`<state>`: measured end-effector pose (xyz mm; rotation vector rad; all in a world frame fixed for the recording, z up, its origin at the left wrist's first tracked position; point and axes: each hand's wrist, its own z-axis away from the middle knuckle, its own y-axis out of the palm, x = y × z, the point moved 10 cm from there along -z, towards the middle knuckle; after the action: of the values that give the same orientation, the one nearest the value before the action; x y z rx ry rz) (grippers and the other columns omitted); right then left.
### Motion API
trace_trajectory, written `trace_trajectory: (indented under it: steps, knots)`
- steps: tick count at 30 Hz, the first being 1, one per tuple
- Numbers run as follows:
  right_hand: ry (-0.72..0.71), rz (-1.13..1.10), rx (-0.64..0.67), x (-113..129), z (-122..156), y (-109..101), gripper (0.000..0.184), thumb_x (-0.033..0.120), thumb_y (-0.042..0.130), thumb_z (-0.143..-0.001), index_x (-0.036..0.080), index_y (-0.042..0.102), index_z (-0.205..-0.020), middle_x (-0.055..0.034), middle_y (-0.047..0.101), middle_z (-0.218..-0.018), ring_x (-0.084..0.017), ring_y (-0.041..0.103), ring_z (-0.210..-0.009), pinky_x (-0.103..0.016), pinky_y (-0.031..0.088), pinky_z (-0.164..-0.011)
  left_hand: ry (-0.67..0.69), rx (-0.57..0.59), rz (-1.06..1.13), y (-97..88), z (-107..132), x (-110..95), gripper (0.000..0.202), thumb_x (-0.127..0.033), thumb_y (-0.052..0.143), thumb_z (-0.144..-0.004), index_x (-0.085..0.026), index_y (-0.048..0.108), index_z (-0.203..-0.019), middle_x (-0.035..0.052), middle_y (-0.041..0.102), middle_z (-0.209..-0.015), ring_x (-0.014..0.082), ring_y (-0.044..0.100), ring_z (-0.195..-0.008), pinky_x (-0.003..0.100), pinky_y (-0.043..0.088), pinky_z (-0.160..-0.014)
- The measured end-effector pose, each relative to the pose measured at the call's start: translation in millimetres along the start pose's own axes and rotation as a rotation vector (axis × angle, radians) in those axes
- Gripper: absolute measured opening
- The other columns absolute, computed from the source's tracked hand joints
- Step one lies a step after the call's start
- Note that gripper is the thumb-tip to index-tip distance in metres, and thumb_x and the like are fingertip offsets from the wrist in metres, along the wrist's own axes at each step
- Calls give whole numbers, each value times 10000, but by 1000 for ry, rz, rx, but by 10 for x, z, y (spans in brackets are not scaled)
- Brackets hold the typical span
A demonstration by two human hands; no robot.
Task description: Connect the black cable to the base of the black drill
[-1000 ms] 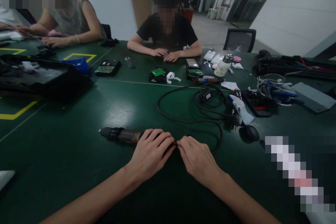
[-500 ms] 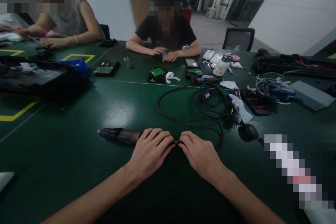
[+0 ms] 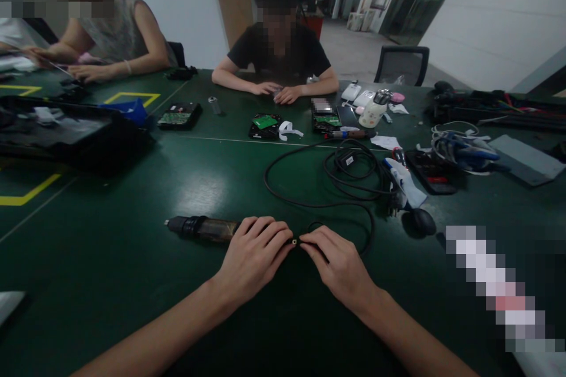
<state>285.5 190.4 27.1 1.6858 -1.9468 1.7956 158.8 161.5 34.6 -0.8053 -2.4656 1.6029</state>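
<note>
A dark electric screwdriver [image 3: 201,228] lies flat on the green table [image 3: 110,247], its tip pointing left. My left hand [image 3: 256,253] is wrapped over its rear end. My right hand [image 3: 338,262] pinches the black cable [image 3: 309,203] right where it meets the tool's rear socket, fingertips touching those of the left hand. The cable loops away to the right and back towards a coil near the table's middle.
Circuit boards [image 3: 265,123] lie across the table in front of a seated person. Another person sits at the far left. A black mouse [image 3: 420,221], a white tool [image 3: 404,179], a cup [image 3: 374,112] and cable bundles crowd the right side. A black tray [image 3: 66,135] sits left.
My right hand's fingertips have shifted slightly at the cable end, and a small loop of cable now shows just behind it. The left hand stays on the screwdriver.
</note>
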Motion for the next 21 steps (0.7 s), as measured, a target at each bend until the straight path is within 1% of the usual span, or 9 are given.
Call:
trace_trajectory:
  steps: [5, 8, 11, 16, 21]
  knots:
    - [62, 6, 21, -39, 13, 3, 127, 190, 543, -1042, 197, 637, -1128, -68, 637, -1009, -207, 647, -915, -346, 544, -793, -2, 35, 42, -3, -12, -8, 190, -286, 562, -1034, -244, 645, -1200, 13, 700, -1242, 245, 597, -1150, 453, 401, -976]
    - [69, 17, 33, -26, 5, 10, 113, 185, 546, -1030, 200, 637, -1096, -68, 632, -1005, -207, 644, -903, -335, 543, -750, -1, 38, 50, -23, -20, -21, 209, -268, 555, -1031, -242, 641, -1219, 16, 698, -1245, 243, 597, -1146, 454, 402, -972]
    - [77, 22, 34, -22, -8, 6, 121, 191, 543, -1033, 205, 634, -1110, -75, 626, -1037, -207, 645, -918, -328, 541, -733, 6, 30, 42, -33, -18, -32, 232, -259, 567, -1019, -245, 637, -1240, 18, 698, -1245, 240, 599, -1142, 453, 406, -964]
    - [91, 14, 36, -34, -18, -8, 149, 200, 541, -1036, 217, 625, -1157, -77, 621, -1091, -201, 648, -931, -316, 543, -718, 10, 29, 18, -13, -10, -23, 179, -285, 566, -1024, -239, 650, -1175, 12, 705, -1224, 240, 608, -1137, 449, 409, -967]
    - [79, 9, 15, -11, -24, -40, 110, 194, 549, -1023, 215, 631, -1093, -70, 632, -1046, -196, 655, -896, -313, 553, -705, 1, 26, 27, -31, -18, -19, 163, -291, 562, -1022, -230, 648, -1147, 23, 710, -1204, 240, 612, -1142, 445, 413, -972]
